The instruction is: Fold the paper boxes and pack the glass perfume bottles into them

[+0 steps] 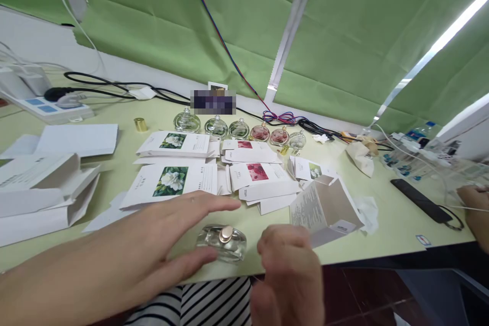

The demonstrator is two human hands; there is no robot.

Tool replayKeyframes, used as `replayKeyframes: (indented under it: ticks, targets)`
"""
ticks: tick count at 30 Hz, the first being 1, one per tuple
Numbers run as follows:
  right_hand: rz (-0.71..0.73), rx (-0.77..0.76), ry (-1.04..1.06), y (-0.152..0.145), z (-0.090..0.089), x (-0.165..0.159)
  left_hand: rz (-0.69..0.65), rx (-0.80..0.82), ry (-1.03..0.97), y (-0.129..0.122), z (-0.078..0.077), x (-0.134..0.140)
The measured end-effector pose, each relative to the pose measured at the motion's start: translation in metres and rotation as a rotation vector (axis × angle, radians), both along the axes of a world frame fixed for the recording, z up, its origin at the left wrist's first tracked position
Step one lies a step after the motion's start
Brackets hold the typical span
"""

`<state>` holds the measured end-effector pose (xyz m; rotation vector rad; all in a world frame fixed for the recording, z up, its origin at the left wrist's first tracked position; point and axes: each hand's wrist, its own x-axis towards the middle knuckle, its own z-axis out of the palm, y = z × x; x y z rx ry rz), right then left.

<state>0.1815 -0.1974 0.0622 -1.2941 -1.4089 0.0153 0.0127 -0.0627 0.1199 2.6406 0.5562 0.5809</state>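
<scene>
A clear glass perfume bottle (pixel 237 249) with a shiny rose-gold cap (pixel 226 234) is near the table's front edge. My left hand (pixel 171 232) reaches in from the left, fingers stretched out beyond the bottle. Its thumb tip overlaps the bottle's lower left side; whether it touches the glass I cannot tell. To the right of the bottle, apart from it, my right hand (pixel 292 265) has curled fingers and is slightly blurred. Whatever may be inside that hand is hidden. An open white carton (pixel 311 209) stands just beyond my right hand.
Flattened flower-printed cartons (pixel 171 181) lie in front of a row of perfume bottles (pixel 217 126). A gold cap (pixel 140 124) stands left of them. More white cartons (pixel 46 193) lie left, near a power strip (pixel 57 112). Another person's hand (pixel 476 204) is at the right edge, near a black bar (pixel 420 201).
</scene>
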Motion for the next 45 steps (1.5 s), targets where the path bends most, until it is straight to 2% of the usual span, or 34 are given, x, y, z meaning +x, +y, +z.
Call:
replayKeyframes:
  ticks: [4, 8, 11, 20, 28, 45]
  targets:
    - [0.063, 0.019, -0.017, 0.018, -0.011, -0.005, 0.343, -0.249, -0.135, -0.027, -0.031, -0.001]
    - [0.229, -0.009, -0.088, 0.031, -0.024, 0.003, 0.403, -0.475, -0.278, -0.042, -0.066, 0.009]
    - [0.282, -0.015, -0.130, 0.034, -0.025, 0.011, 0.397, -0.530, -0.347, -0.043, -0.079, 0.013]
    - [0.337, -0.050, -0.148, 0.034, -0.018, 0.015, 0.390, -0.592, -0.358, -0.042, -0.075, 0.013]
    - [0.346, -0.046, -0.101, 0.034, -0.017, 0.014, 0.399, -0.577, -0.342, -0.041, -0.076, 0.012]
    - [0.359, -0.049, -0.141, 0.035, -0.010, 0.019, 0.370, -0.542, -0.351, -0.039, -0.081, 0.012]
